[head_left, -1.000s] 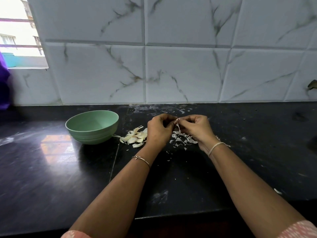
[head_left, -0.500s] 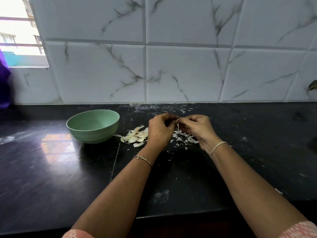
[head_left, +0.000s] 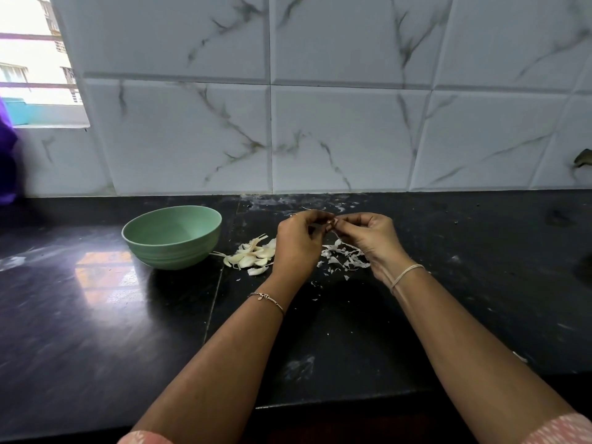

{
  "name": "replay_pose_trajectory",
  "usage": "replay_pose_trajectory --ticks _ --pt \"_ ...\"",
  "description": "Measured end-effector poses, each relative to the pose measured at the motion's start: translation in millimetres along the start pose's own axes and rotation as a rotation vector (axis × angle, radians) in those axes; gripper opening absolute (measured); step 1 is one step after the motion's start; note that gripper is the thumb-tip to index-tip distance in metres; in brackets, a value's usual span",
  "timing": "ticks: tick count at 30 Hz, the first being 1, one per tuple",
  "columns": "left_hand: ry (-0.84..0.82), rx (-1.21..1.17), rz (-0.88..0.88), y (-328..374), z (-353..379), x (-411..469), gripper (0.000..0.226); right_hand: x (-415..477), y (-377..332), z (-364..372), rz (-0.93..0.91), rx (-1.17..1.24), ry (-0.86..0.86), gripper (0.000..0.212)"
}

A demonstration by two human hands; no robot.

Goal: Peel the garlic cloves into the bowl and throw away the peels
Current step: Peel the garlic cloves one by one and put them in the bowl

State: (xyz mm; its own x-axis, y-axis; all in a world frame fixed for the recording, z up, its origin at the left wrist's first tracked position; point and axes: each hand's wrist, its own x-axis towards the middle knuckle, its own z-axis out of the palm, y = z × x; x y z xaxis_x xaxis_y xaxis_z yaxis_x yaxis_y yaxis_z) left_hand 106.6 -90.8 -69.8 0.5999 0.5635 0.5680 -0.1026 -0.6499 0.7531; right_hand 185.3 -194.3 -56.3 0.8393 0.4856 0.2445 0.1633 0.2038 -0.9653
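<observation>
L hand [head_left: 296, 248], R hand [head_left: 368, 238] curled, pinching tog.

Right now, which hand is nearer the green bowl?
Left. The left hand sits just right of the green bowl, with the garlic pile between; the right hand is farther right, above the peels. Both pinch one garlic clove.

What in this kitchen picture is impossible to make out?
Head view:
Garlic clove: nearly covered by the fingertips of the left hand and right hand pinching it.
Green bowl: its near wall hides the bottom, so contents unknown.
Purple thing: cut off by the left edge.
Dark shape on the tiles: blurred, cut by the right edge.
</observation>
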Motion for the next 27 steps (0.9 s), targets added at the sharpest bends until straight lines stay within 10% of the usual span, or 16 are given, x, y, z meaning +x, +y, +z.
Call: replay_pose_trajectory --ticks 27 --pt "0.025 0.23 0.273 -8.6 -4.4 1.6 0.018 4.7 4.0 -0.6 -0.051 -0.155 -0.059 0.004"
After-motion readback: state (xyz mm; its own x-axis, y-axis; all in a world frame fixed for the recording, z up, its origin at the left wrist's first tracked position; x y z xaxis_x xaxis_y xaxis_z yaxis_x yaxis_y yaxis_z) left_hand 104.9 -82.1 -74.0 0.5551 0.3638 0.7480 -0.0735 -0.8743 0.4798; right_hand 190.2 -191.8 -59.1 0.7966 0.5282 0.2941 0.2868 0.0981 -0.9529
